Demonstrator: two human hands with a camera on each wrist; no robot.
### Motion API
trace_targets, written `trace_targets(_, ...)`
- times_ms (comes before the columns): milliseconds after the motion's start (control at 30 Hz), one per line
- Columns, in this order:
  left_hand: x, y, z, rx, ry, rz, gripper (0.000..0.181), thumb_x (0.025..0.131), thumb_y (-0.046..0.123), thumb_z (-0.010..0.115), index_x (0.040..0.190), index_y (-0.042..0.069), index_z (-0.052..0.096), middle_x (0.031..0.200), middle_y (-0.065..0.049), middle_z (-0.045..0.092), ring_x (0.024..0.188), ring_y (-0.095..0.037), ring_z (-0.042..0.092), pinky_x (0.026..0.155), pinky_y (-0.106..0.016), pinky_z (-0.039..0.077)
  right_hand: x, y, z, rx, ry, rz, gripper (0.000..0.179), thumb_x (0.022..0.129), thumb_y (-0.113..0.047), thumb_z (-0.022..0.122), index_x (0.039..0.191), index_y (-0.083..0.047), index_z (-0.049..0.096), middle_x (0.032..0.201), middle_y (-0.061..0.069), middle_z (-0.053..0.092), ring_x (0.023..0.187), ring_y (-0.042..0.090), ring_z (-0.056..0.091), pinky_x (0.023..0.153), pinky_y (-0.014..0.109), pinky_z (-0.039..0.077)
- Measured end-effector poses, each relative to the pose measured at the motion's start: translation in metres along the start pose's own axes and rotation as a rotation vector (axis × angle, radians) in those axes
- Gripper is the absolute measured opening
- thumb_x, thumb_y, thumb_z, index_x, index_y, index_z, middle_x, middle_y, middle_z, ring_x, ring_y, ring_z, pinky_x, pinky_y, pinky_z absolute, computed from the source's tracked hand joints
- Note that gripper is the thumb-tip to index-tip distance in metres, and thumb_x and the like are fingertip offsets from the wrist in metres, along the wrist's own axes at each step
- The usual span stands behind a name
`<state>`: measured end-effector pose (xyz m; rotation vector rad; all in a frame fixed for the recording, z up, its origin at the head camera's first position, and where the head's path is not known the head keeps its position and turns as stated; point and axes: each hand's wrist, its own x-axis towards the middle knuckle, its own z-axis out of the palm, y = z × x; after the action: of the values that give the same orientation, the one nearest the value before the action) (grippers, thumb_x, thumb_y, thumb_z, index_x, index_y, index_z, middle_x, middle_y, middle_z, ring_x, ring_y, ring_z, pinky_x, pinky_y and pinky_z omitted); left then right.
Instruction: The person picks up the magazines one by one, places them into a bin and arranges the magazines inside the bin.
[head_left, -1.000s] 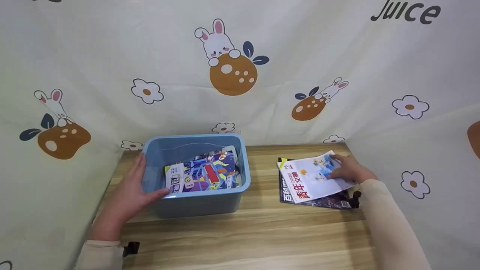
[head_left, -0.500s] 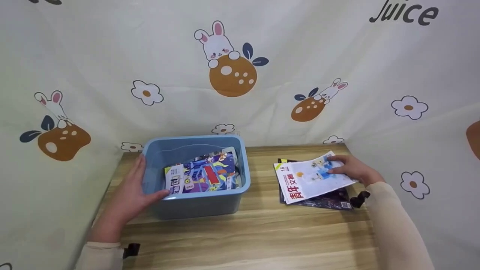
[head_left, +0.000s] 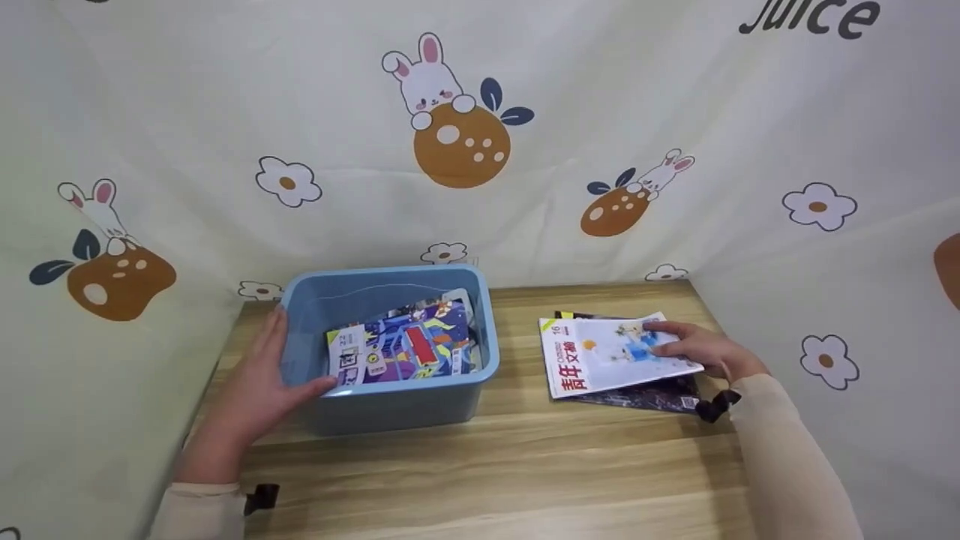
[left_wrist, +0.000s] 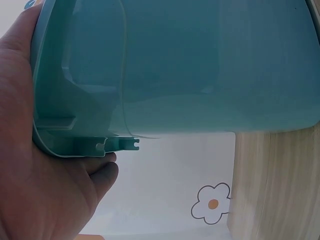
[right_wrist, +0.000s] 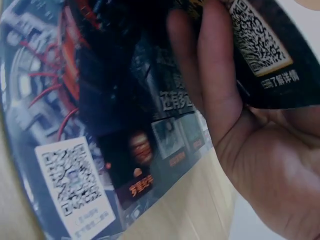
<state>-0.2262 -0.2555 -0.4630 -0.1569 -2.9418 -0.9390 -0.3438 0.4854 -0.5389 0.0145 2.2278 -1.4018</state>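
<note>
Head: hands [head_left: 251,390] [head_left: 711,351] half-closed round tub [head_left: 397,411] (left); magazine [head_left: 592,364] (right)

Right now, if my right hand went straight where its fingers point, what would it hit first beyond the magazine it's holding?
Probably the blue bin: your right hand points across the table toward its side, though height is unclear.

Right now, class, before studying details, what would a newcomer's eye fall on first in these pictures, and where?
Probably the blue bin on the left of the wooden table, held by the left hand, with a purple magazine inside. Next, to the right, the white magazine with red lettering, held by the right hand over a dark magazine. Behind, rabbit-and-fruit prints dot the pale backdrop.
</note>
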Motion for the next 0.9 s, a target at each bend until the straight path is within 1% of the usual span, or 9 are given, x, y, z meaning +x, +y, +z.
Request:
trace_targets(133, 0.0, -0.001, 0.0, -0.004, 0.0, -0.011, 0.143, 0.085, 0.081, 0.079, 0.178, 0.017, -0.009, 0.185, -0.019, -0.006, 0.162, -0.063, 0.014, 0.113, -0.087, 0.031, 0.002, -0.001, 0.003, -0.045, -0.032, 0.015, 0.082, 0.105, -0.031, 0.078, 0.175, -0.023, 0.036, 0.171, 0.028, 0.027, 0.111, 0.025, 0.07, 0.09, 0.029, 0.061)
trace_targets(200, 0.0, -0.001, 0.0, 0.001, -0.002, -0.011, 0.143, 0.085, 0.081, 0.079, 0.178, 0.017, -0.009, 0.185, -0.019, -0.007, 0.162, -0.063, 0.014, 0.112, -0.088, 0.031, 0.002, -0.002, 0.004, -0.048, -0.036, 0.019, 0.084, 0.104, -0.033, 0.079, 0.175, -0.027, 0.036, 0.173, 0.027, 0.024, 0.112, 0.026, 0.07, 0.09, 0.029, 0.061)
trace_targets(300, 0.0, -0.001, 0.0, 0.006, -0.007, -0.01, 0.143, 0.085, 0.081, 0.078, 0.178, 0.017, -0.009, 0.185, -0.019, -0.007, 0.162, -0.063, 0.014, 0.113, -0.087, 0.031, 0.003, -0.001, 0.007, 0.009, -0.01, 0.025, 0.084, 0.103, -0.032, 0.081, 0.175, -0.033, 0.037, 0.168, 0.026, 0.033, 0.109, 0.027, 0.072, 0.087, 0.029, 0.062)
trace_targets(367, -0.001, -0.001, 0.0, 0.007, -0.007, -0.007, 0.143, 0.085, 0.081, 0.078, 0.178, 0.016, -0.009, 0.185, -0.019, -0.006, 0.162, -0.063, 0.014, 0.113, -0.087, 0.03, 0.003, -0.001, 0.009, 0.056, 0.003, 0.006, 0.084, 0.104, -0.03, 0.08, 0.175, -0.035, 0.035, 0.166, 0.026, 0.037, 0.108, 0.027, 0.074, 0.085, 0.029, 0.062)
trace_targets(500, -0.002, -0.001, 0.0, 0.0, 0.0, -0.007, 0.144, 0.085, 0.082, 0.078, 0.178, 0.016, -0.009, 0.185, -0.019, -0.006, 0.162, -0.062, 0.014, 0.115, -0.086, 0.029, 0.001, -0.008, 0.015, 0.145, 0.033, -0.046, 0.082, 0.106, -0.026, 0.079, 0.175, -0.036, 0.036, 0.162, 0.022, 0.04, 0.104, 0.026, 0.076, 0.082, 0.028, 0.064)
trace_targets(567, -0.002, 0.0, 0.0, -0.001, 0.004, -0.005, 0.144, 0.084, 0.083, 0.078, 0.178, 0.015, -0.008, 0.185, -0.019, -0.006, 0.163, -0.062, 0.013, 0.116, -0.086, 0.028, 0.0, -0.014, 0.017, 0.198, 0.031, -0.076, 0.081, 0.107, -0.023, 0.077, 0.175, -0.036, 0.035, 0.158, 0.021, 0.047, 0.104, 0.026, 0.077, 0.082, 0.03, 0.066)
trace_targets(700, -0.003, 0.001, 0.001, -0.002, 0.002, 0.0, 0.144, 0.084, 0.083, 0.078, 0.178, 0.013, -0.007, 0.184, -0.02, -0.005, 0.164, -0.06, 0.012, 0.119, -0.085, 0.025, -0.007, -0.025, 0.021, 0.313, 0.022, -0.124, 0.08, 0.109, -0.016, 0.073, 0.176, -0.035, 0.033, 0.14, 0.019, 0.067, 0.101, 0.028, 0.081, 0.082, 0.034, 0.068)
trace_targets(800, -0.004, 0.002, 0.001, -0.007, 0.004, 0.005, 0.143, 0.085, 0.082, 0.078, 0.178, 0.012, -0.006, 0.185, -0.021, -0.003, 0.164, -0.059, 0.012, 0.119, -0.084, 0.025, -0.013, -0.034, 0.023, 0.395, 0.015, -0.182, 0.079, 0.11, -0.01, 0.07, 0.176, -0.032, 0.032, 0.132, 0.014, 0.073, 0.099, 0.027, 0.082, 0.08, 0.034, 0.068)
trace_targets(900, -0.004, 0.001, 0.0, -0.01, 0.013, 0.01, 0.142, 0.086, 0.08, 0.079, 0.178, 0.013, -0.005, 0.185, -0.02, -0.003, 0.165, -0.058, 0.012, 0.119, -0.084, 0.026, -0.017, -0.043, 0.027, 0.457, 0.008, -0.257, 0.078, 0.111, -0.003, 0.066, 0.177, -0.027, 0.032, 0.13, 0.012, 0.074, 0.097, 0.026, 0.083, 0.079, 0.033, 0.068)
